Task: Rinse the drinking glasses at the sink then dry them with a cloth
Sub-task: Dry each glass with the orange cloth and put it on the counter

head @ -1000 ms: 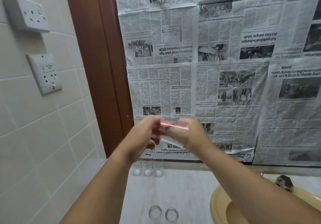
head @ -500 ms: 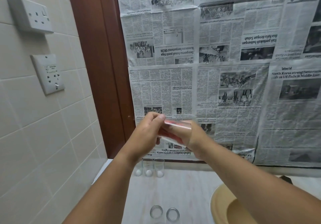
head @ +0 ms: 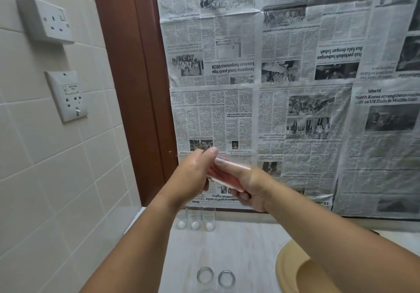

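A clear drinking glass (head: 236, 171) lies tilted in the air in front of the newspaper-covered wall, blurred by motion. My right hand (head: 252, 190) grips it from below and behind. A red cloth (head: 219, 175) shows inside the glass, at its left end. My left hand (head: 193, 174) closes round that end, thumb on top, holding the cloth. Three upright glasses (head: 195, 221) stand in a row at the back of the counter. Two more glasses (head: 216, 276) stand near the front edge, seen from above.
The yellow sink basin (head: 293, 267) lies to the right, partly hidden by my right forearm. A pale counter (head: 241, 247) runs between the two groups of glasses. Wall sockets (head: 66, 95) sit on the tiled wall to the left, beside a brown door frame (head: 136, 88).
The glass has tipped from almost level to its left end higher. My left hand has turned, its thumb now over the top. Both hands stay at about the same spot.
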Demonstrator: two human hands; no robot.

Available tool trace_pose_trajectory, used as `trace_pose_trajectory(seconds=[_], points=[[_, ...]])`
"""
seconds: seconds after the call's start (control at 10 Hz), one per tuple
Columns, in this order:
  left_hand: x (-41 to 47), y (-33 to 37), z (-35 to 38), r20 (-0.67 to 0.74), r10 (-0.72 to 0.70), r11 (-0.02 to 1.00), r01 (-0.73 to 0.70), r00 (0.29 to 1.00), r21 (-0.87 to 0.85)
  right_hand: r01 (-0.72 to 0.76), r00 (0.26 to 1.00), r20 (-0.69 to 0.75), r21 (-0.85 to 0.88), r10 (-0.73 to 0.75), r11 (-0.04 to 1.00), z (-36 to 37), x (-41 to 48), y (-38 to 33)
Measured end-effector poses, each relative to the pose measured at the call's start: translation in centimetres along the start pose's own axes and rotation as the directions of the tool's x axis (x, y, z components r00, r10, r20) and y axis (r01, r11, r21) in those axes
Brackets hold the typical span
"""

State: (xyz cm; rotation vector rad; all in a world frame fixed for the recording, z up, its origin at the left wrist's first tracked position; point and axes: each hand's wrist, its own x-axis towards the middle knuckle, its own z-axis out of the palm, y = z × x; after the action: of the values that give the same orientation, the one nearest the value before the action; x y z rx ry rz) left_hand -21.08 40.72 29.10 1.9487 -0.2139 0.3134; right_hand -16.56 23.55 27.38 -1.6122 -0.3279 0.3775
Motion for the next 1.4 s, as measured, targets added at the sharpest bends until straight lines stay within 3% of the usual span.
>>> trace_pose_trajectory(seconds=[0.1, 0.2, 0.3, 0.4, 0.5, 0.6, 0.7, 0.8, 0.9, 1.0, 1.1, 1.2, 1.3, 1.4], points=[[-0.2, 0.7, -1.1, 0.182, -0.236, 0.933, 0.275, 0.955, -0.234, 0.434, 0.846, -0.106, -0.431, -0.522, 0.791, -1.1, 0.9, 0.3], [-0.5, 1.6, -1.0, 0.176, -0.319, 0.908, 0.353, 0.931, -0.226, 0.407, 0.371, 0.160, -0.914, -0.915, 0.005, -2.0, 1.3, 0.2], [-0.2, 1.7, -0.3, -0.031, -0.182, 0.971, 0.174, 0.983, -0.163, 0.466, 0.426, 0.066, -0.871, -0.902, 0.156, -0.8, 0.6, -0.5], [-0.1, 0.5, 0.0, -0.169, 0.046, 0.999, -0.046, 0.985, 0.005, 0.145, 0.979, -0.124, -0.138, -0.162, 0.980, 0.9, -0.7, -1.6], [-0.5, 0.1, 0.1, -0.148, 0.136, 0.990, -0.130, 0.980, 0.052, -0.027, 1.000, 0.004, -0.006, 0.027, 1.000, 1.5, -0.8, -0.9], [-0.6, 0.5, -0.9, 0.036, -0.052, 0.985, 0.057, 0.998, -0.160, 0.279, 0.947, -0.094, -0.225, -0.306, 0.934, 0.4, 0.1, -0.6], [-0.7, 1.2, -1.3, 0.141, -0.314, 0.906, 0.341, 0.939, -0.251, 0.468, 0.551, 0.035, -0.840, -0.834, 0.274, -1.3, 1.1, -0.3], [-0.7, 1.2, -0.6, 0.046, -0.315, 0.927, 0.317, 0.948, -0.202, 0.388, 0.356, 0.179, -0.921, -0.917, -0.030, -1.8, 1.2, -0.4], [-0.4, 0.6, 0.0, -0.054, -0.109, 0.985, 0.101, 0.993, -0.136, 0.420, 0.806, -0.114, -0.582, -0.581, 0.696, -0.5, 0.5, -1.2], [-0.4, 0.2, 0.3, -0.111, -0.029, 0.999, 0.024, 0.993, -0.045, -0.015, 0.998, -0.054, -0.103, 0.010, 0.995, 0.7, 0.1, -0.4], [-0.8, 0.0, 0.1, 0.036, -0.172, 0.954, 0.176, 0.984, -0.245, 0.003, 0.990, -0.135, -0.238, -0.036, 0.971, 0.0, 1.4, 0.8], [-0.8, 0.2, -0.6, 0.152, -0.448, 0.823, 0.473, 0.881, -0.314, 0.258, 0.927, -0.082, -0.568, -0.365, 0.782, -0.7, 0.8, 0.3], [-0.5, 0.3, -0.5, 0.110, -0.511, 0.805, 0.519, 0.853, -0.287, 0.399, 0.807, 0.090, -0.811, -0.584, 0.427, -1.1, -0.5, -1.2], [0.0, 0.1, -0.5, 0.093, -0.518, 0.798, 0.519, 0.850, -0.305, 0.488, 0.782, 0.199, -0.785, -0.591, 0.382, -1.7, -0.5, -1.8]])
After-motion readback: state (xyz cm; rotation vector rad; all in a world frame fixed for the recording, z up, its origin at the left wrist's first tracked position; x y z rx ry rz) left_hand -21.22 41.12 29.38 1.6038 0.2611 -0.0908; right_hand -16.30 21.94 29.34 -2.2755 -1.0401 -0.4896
